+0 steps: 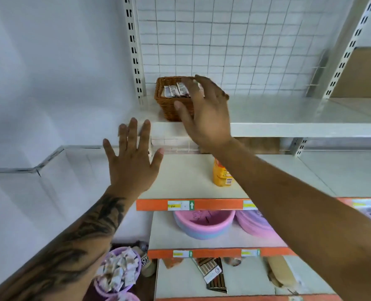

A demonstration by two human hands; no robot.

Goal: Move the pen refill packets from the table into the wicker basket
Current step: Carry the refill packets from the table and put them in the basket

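Packets (177, 90) stand upright inside the basket (169, 105) on the top shelf (288, 118). The right hand (204, 111) hovers spread and empty over the basket; the left hand (132, 161), below-left of it, is spread too, likely steadying balance.

Bright even light; wide-angle bending, soft blur throughout.

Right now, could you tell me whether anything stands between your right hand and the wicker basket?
Nothing visible does. The right hand, fingers spread and holding nothing, is right at the wicker basket on the shelf, which already holds packets.
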